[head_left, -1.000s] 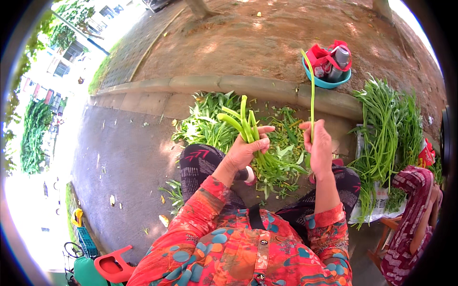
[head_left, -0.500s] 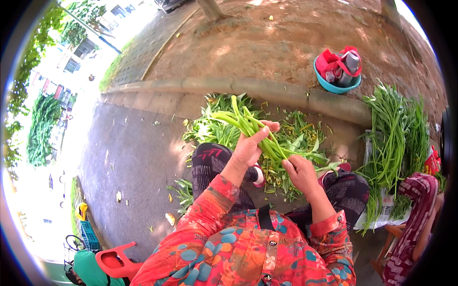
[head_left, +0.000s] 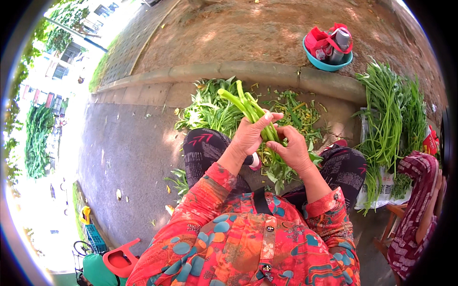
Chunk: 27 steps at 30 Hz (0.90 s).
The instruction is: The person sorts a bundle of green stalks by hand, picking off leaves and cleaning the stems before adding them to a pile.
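A bunch of long green leafy stems, like water spinach, is held in front of me above my knees. My left hand is closed round the stems, whose thick ends point up and away to the left. Close beside it, my right hand pinches the same bunch lower down with thumb and fingers. Leaves hang beneath my right hand, over the ground between my legs. Beyond my left hand lies a pile of leafy greens. Torn leaves and yellowed scraps are strewn on its right.
A kerb runs across behind the piles. On bare soil stands a turquoise basin holding a red bag and flask. Long greens lie at right, beside a person's patterned trousers. A red plastic stool is at lower left.
My right hand has moved up along the stems, nearer my left hand. Its fingers now curl round the bunch. The whole view has shifted slightly.
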Available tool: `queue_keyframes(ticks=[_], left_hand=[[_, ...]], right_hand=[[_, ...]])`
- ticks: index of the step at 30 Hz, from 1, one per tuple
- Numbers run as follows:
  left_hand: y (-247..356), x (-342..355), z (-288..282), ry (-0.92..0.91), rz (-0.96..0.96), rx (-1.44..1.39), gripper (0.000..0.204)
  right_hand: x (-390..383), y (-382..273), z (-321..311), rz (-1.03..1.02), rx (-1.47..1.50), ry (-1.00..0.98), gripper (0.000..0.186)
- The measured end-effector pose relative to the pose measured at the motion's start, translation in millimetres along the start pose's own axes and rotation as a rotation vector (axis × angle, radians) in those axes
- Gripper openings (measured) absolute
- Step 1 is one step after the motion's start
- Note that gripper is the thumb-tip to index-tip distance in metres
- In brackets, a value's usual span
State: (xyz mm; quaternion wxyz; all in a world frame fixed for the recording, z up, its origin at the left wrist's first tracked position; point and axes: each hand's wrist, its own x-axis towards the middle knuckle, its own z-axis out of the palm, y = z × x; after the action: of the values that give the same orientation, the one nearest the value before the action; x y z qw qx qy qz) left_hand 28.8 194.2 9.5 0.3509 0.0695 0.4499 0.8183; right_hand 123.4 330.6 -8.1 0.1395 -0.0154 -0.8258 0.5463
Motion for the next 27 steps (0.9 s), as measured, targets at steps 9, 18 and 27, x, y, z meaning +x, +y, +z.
queue_keyframes(ticks=[9,18,27], left_hand=[[7,-5,11,-0.136,-0.019,0.023,0.042],[5,-5,-3,-0.017,-0.056,0.157,0.046],[-4,-3,-3,-0.141,-0.080,0.123,0.064]], right_hand=[[-6,11,6,0.133,0.135,0.185,0.019],[0,5,-5,0.137,0.179,0.346,0.016],[-3,-2,4,0.022,0.093,0.252,0.016]])
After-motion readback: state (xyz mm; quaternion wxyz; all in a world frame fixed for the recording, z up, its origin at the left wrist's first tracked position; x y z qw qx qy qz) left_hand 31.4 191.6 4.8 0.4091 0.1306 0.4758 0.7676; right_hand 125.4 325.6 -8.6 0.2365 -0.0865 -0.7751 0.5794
